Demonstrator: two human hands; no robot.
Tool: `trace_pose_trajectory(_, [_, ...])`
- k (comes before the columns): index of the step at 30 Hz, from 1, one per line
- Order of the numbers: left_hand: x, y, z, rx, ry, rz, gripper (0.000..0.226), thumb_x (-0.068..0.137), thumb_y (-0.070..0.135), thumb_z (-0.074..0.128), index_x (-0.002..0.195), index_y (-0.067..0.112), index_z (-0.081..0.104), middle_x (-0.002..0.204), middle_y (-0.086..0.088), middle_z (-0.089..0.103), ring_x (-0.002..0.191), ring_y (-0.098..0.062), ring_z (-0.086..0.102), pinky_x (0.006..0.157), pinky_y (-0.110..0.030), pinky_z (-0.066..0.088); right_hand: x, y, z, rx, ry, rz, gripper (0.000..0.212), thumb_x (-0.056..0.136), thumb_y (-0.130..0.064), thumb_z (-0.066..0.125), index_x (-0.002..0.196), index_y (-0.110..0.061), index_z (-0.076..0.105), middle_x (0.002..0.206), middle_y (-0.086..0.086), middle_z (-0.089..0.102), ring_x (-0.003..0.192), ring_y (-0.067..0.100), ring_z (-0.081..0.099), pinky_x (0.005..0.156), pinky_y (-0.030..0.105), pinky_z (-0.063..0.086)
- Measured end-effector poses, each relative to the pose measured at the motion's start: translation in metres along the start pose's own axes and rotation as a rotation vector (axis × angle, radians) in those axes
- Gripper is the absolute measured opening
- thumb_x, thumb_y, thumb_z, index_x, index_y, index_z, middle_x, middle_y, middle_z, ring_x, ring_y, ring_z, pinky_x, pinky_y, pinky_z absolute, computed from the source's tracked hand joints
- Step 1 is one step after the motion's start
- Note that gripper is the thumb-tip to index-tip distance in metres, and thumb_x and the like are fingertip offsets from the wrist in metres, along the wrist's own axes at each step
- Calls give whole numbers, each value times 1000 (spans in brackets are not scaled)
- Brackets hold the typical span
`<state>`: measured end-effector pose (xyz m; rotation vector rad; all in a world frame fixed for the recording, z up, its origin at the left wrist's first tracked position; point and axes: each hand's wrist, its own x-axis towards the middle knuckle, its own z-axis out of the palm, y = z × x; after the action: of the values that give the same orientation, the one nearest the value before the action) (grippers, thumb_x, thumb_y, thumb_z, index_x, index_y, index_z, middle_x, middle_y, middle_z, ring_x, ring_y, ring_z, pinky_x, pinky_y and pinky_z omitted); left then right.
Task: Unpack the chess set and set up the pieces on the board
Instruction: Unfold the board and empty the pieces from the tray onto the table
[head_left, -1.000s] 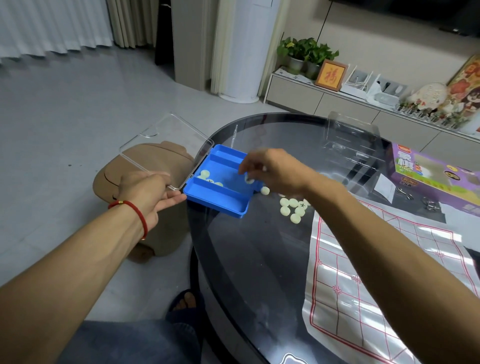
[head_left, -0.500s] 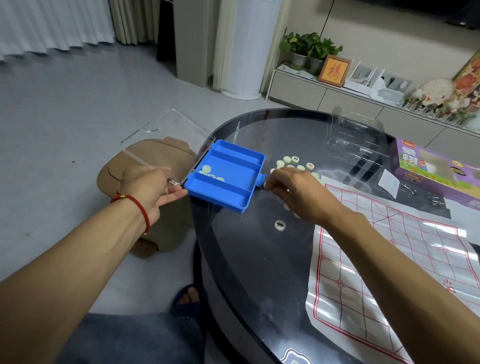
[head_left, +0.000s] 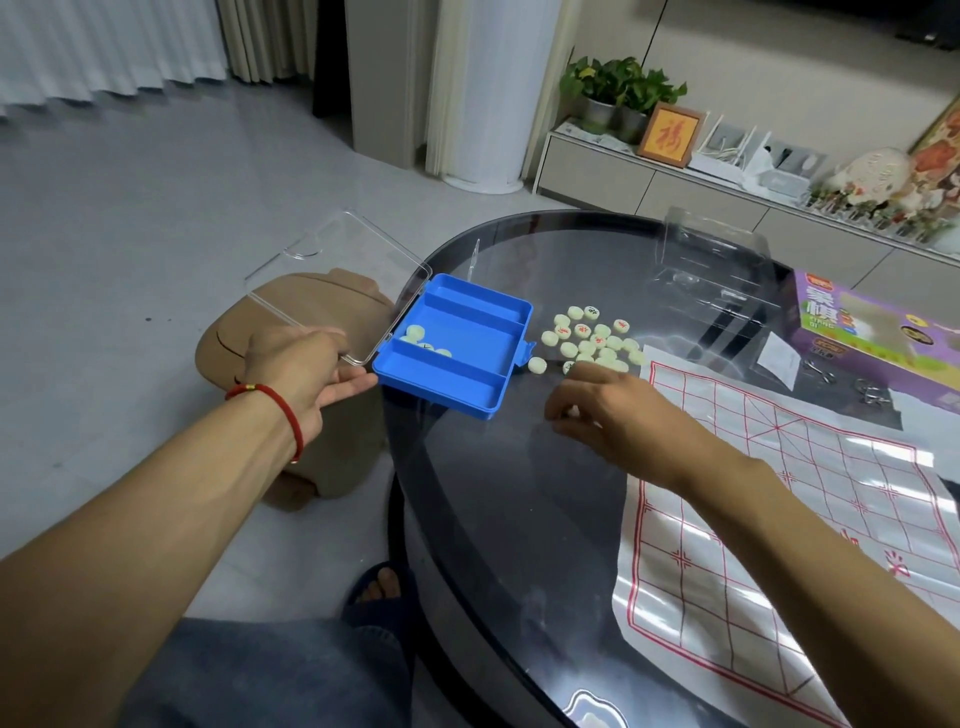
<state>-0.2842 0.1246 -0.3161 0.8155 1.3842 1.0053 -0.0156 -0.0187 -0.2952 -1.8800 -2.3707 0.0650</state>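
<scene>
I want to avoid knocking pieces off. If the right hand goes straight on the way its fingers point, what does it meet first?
Probably the blue tray's near corner; the right hand points left across bare glass, though depth is unclear.

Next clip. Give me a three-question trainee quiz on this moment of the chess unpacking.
1. True or false: every piece is out of the blue case.
2. What does the left hand grip: A) the clear lid, B) the purple box, C) the board sheet?
3. Where does the main pile of pieces lie?

Key: 1 false, a few remain in it. 2 A. 3 on the glass table, between case and board sheet.
</scene>
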Motion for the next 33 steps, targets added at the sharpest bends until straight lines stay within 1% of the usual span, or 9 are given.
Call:
trace_pose_trajectory(3, [0, 0, 0, 3, 7, 6, 12, 97, 2, 54, 99, 11, 60, 93, -10, 56, 72, -20, 63, 59, -31, 58, 20, -9, -2, -36, 146, 86, 15, 94, -35, 66, 101, -22, 71, 101, -4, 60, 83, 17, 57, 66, 36, 52])
trace_pose_trajectory(6, [1, 1, 2, 8, 16, 6, 12, 97, 3, 54, 96, 13, 60, 93, -9, 56, 70, -19, 62, 58, -31, 59, 59, -36, -3, 139, 270, 86, 14, 96, -24, 60, 99, -19, 72, 96, -3, 62, 81, 15, 57, 71, 36, 51])
trace_pose_trajectory(10, [2, 2, 3, -13, 12, -3, 15, 96, 2, 53, 88, 13, 58, 87, -9, 53, 62, -19, 57, 50, -29, 59, 118, -63, 14, 197, 101, 193, 29, 103, -29, 45, 104, -11, 68, 110, 11, 62, 103, 31, 58, 88, 47, 49])
trace_pose_trajectory(14, [2, 0, 3, -10, 14, 0, 15, 96, 0, 53, 88, 12, 58, 87, -11, 55, 63, -19, 58, 51, -29, 59, 132, -79, 23, 97, 1, 244, 34, 106, -24, 38, 100, -4, 65, 104, 17, 61, 100, 34, 55, 85, 43, 46])
trace_pose_trajectory(18, [2, 0, 2, -1, 4, 3, 11, 96, 0, 53, 92, 10, 59, 87, -11, 55, 66, -20, 60, 48, -26, 57, 134, -75, 25, 306, 63, 424, 30, 102, -26, 48, 90, -2, 60, 98, 17, 65, 92, 33, 59, 72, 39, 43])
trace_pose_trajectory(22, [-1, -1, 2, 17, -8, 2, 10, 97, 2, 53, 101, 10, 59, 90, -11, 55, 70, -19, 61, 51, -28, 60, 134, -68, 10, 469, -35, 462, 36, 98, -29, 61, 112, 2, 69, 115, 21, 68, 104, 36, 63, 88, 46, 52])
trace_pose_trajectory(24, [-2, 0, 2, 17, -15, -1, 9, 98, 3, 53, 101, 10, 58, 90, -10, 54, 71, -19, 60, 52, -28, 60, 132, -65, 1, 499, -95, 428, 41, 96, -32, 65, 116, 4, 68, 119, 23, 67, 96, 33, 64, 91, 46, 51])
trace_pose_trajectory(27, [-3, 1, 2, 27, -16, 2, 12, 98, 2, 52, 91, 11, 57, 87, -11, 52, 69, -20, 58, 49, -28, 60, 133, -58, -6, 494, -184, 381, 33, 95, -32, 67, 111, -2, 73, 106, 15, 71, 83, 20, 58, 82, 39, 54])
trace_pose_trajectory(33, [-4, 2, 0, 49, -7, 10, 14, 97, 2, 54, 87, 11, 59, 85, -11, 54, 67, -20, 59, 48, -28, 59, 135, -53, -7, 486, -253, 319, 12, 96, -26, 67, 92, -15, 69, 78, -4, 63, 74, 15, 59, 75, 28, 53])
